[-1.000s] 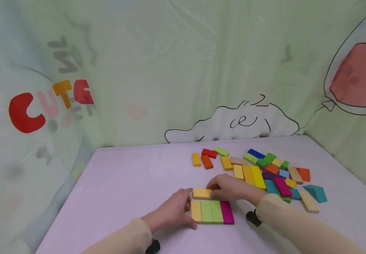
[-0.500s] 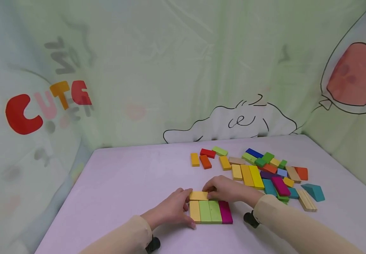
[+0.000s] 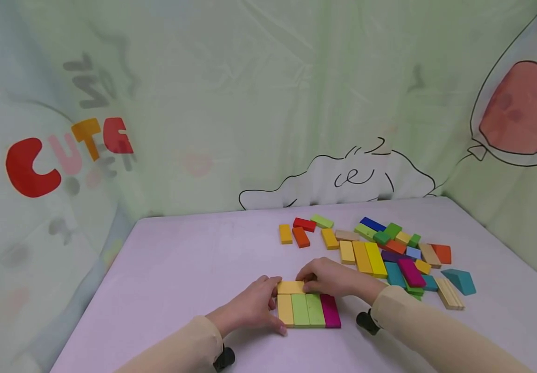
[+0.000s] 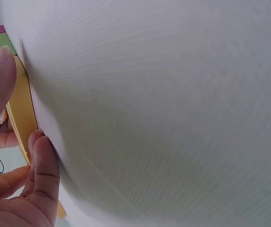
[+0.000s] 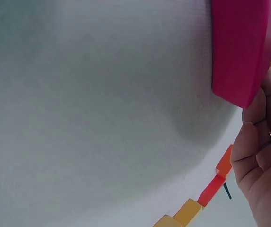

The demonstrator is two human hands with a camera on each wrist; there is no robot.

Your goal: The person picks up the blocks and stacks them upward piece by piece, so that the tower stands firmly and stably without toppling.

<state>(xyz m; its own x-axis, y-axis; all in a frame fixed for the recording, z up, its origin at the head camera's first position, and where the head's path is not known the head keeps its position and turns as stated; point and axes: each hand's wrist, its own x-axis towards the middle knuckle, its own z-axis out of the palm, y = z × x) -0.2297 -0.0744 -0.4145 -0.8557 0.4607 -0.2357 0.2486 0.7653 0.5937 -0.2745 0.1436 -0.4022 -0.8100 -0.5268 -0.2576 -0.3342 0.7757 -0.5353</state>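
Four-sided flat blocks lie in a row on the table: a light yellow block (image 3: 285,313), two lime green blocks (image 3: 307,312) and a magenta block (image 3: 331,312). Across the far end of the row, against its left part, lies another light yellow block (image 3: 289,287). My right hand (image 3: 331,277) pinches this crosswise block by its right end. My left hand (image 3: 254,305) rests along the row's left side, thumb at the near corner, fingertips beside the yellow blocks. The left wrist view shows the thumb and fingertips touching a yellow block (image 4: 22,109). In the right wrist view, the magenta block (image 5: 244,47) partly hides the right fingers.
Many coloured blocks lie to the right, among them a bright yellow block (image 3: 376,260), a teal triangular block (image 3: 459,281) and a ridged wooden block (image 3: 450,294). A red block (image 3: 304,224) and an orange block (image 3: 301,237) lie farther back. Printed fabric surrounds the table (image 3: 193,259).
The crosswise yellow block has been drawn nearer by my right hand, closing the gap to the row. My left hand has stayed at the row's left side.
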